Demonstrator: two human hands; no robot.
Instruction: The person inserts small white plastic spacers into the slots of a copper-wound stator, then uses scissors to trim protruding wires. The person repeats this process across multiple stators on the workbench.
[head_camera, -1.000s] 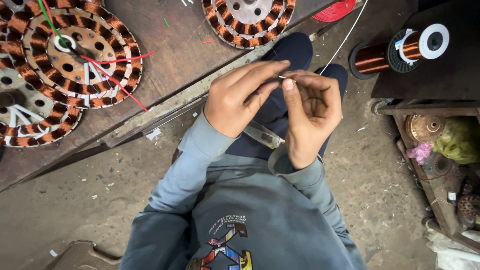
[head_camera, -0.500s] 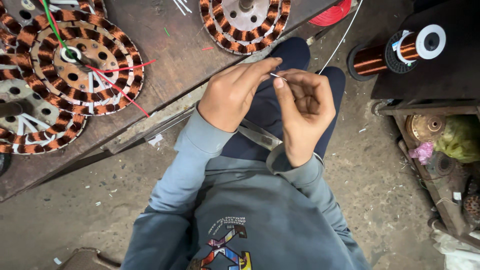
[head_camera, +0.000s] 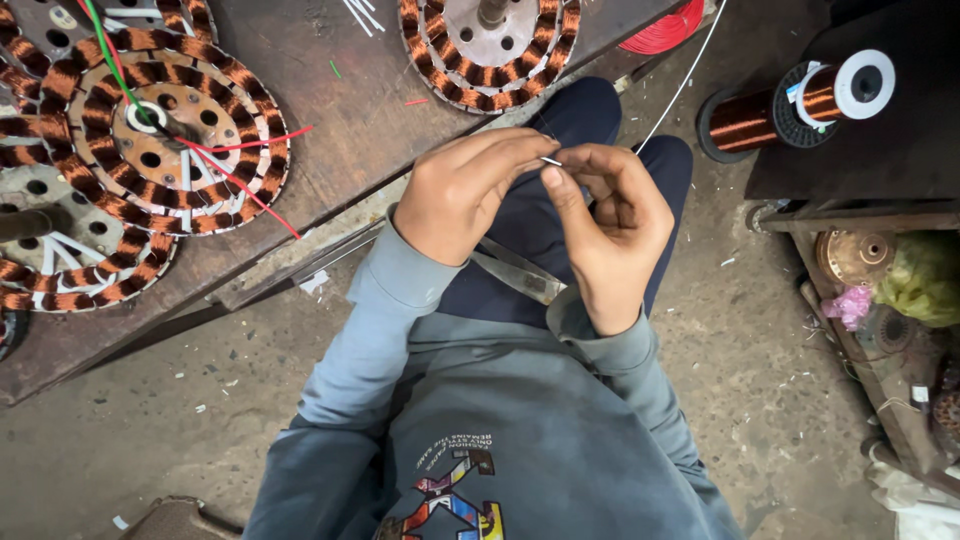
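Note:
My left hand (head_camera: 468, 192) and my right hand (head_camera: 605, 225) meet above my lap, fingertips pinched together on a thin white sleeve piece (head_camera: 551, 160). A fine wire (head_camera: 684, 82) runs from my hands up to the right, past a red wire coil (head_camera: 663, 27). Metal scissors (head_camera: 522, 276) lie across my thighs under my hands. On the wooden bench (head_camera: 330, 130) to the left lie round stators wound with copper coils (head_camera: 175, 130), one with red and green leads. Another wound stator (head_camera: 487, 45) lies at the top centre.
A spool of copper wire (head_camera: 800, 100) lies on a dark shelf at the right. Below it a cluttered shelf holds a brass part (head_camera: 855, 257), a green cloth (head_camera: 920, 280) and a pink scrap. The concrete floor (head_camera: 150, 420) carries small white offcuts.
My hands have stayed together over my lap, shifting slightly while the fingers work the small white piece. The view has tilted a little.

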